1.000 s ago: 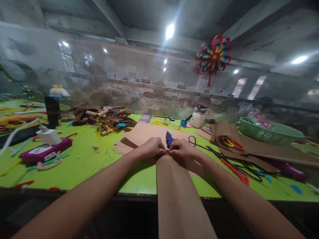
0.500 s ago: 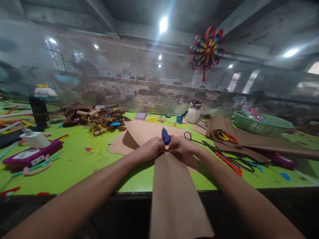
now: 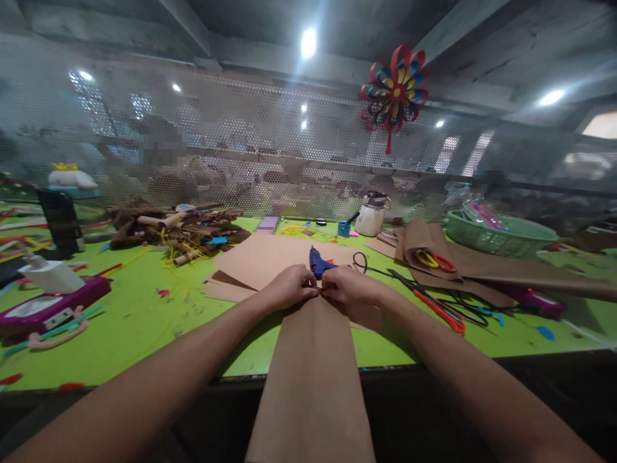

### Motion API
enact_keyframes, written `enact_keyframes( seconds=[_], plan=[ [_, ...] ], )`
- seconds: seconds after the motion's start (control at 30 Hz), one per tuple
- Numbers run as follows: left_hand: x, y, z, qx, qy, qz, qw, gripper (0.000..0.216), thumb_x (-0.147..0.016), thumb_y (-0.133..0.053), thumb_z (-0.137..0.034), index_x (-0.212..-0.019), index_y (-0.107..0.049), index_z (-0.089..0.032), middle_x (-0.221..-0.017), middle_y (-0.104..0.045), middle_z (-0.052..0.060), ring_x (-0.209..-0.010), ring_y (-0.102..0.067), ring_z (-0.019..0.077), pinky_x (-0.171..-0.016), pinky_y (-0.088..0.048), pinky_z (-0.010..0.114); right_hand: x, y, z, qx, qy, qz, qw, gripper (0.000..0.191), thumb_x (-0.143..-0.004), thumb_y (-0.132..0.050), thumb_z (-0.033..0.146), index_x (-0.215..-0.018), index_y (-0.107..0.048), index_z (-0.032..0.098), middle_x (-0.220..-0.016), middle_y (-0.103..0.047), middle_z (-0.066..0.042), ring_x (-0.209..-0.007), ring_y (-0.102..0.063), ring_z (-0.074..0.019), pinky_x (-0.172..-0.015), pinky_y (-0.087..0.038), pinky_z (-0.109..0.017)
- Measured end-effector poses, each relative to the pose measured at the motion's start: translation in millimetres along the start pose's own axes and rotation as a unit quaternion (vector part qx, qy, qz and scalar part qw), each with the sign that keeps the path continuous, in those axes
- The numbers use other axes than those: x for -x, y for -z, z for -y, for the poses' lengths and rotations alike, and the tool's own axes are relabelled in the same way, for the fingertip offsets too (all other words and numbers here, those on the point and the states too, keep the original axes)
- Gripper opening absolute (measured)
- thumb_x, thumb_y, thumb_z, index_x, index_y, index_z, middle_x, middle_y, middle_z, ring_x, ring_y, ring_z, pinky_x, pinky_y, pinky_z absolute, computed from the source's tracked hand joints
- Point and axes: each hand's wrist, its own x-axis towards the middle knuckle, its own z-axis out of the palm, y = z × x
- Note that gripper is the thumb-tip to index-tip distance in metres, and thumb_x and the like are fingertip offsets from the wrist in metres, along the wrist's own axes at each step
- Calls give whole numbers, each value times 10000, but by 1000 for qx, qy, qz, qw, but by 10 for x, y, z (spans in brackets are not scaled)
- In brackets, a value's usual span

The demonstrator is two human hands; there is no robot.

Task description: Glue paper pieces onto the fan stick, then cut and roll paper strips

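My left hand (image 3: 295,287) and my right hand (image 3: 348,285) are close together, fingers closed on the far end of a long strip of brown kraft paper (image 3: 315,379). The strip runs back toward me and hangs over the table's front edge. Just beyond my fingers lies a blue glue gun (image 3: 318,262) with an orange trigger, its nozzle pointing away. Beneath and behind it, larger brown paper sheets (image 3: 255,257) are spread out, one with a lifted edge.
On the right lie orange-handled scissors (image 3: 438,310), yellow-and-red scissors (image 3: 434,260) on folded brown paper, and a green basket (image 3: 506,239). A white jug (image 3: 370,215) stands behind. A pile of brown scraps (image 3: 193,228), a phone (image 3: 58,222) and a purple power strip (image 3: 62,308) are leftward.
The near end of the paper strip has swung to the left. The lifted brown sheet behind has settled flatter. My hands still pinch the strip's far end.
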Motion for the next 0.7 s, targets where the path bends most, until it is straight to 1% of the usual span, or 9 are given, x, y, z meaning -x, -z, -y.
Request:
enact_keyframes(
  seconds=[0.1,0.2,0.3,0.4,0.47,0.57,0.7],
  plan=[
    [10,-67,10,15,6,-20,1000,150,-761,-586,-302,-792,-616,-158,-789,-583,32,-723,-522,161,-622,-383,244,17,9,62,30,-7,-3,1000,138,-799,-525,192,-711,-625,160,-675,-604,-26,-574,-466,-110,-507,-257,-217],
    [10,-113,23,10,-32,-37,999,122,-780,-577,-269,-729,-561,-159,-755,-547,23,-704,-488,149,-623,-369,242,0,49,104,66,14,7,998,164,-810,-512,179,-701,-632,153,-739,-633,-57,-632,-513,-130,-539,-280,-229],
    [5,-133,28,7,-86,-47,995,156,-804,-557,-246,-681,-520,-158,-747,-521,24,-706,-467,146,-636,-362,246,-30,113,119,98,30,43,994,161,-805,-512,162,-726,-651,147,-785,-653,-87,-670,-547,-152,-553,-292,-240],
    [5,-134,27,13,-107,-48,993,172,-829,-532,-265,-697,-514,-157,-766,-518,34,-729,-463,153,-649,-366,253,-33,160,88,121,28,81,989,167,-802,-501,173,-744,-655,143,-760,-650,-89,-623,-535,-150,-522,-274,-243],
    [11,-125,28,13,-107,-43,993,163,-840,-510,-266,-722,-525,-155,-785,-519,40,-753,-464,159,-662,-372,255,-14,165,46,122,26,90,988,162,-800,-501,190,-748,-648,144,-748,-643,-82,-599,-515,-142,-507,-260,-241],
    [27,-80,39,12,-99,-32,994,130,-832,-474,-210,-755,-559,-148,-803,-528,47,-769,-472,165,-677,-380,257,31,139,-21,104,20,90,990,126,-785,-513,178,-755,-632,150,-741,-628,-64,-582,-487,-127,-503,-257,-232],
    [59,61,56,11,-52,23,998,160,-782,-470,-159,-805,-627,-142,-816,-576,56,-767,-504,171,-683,-386,266,89,87,-84,77,36,58,995,125,-793,-491,142,-751,-609,151,-769,-618,-58,-621,-491,-124,-533,-285,-222]
  ],
)
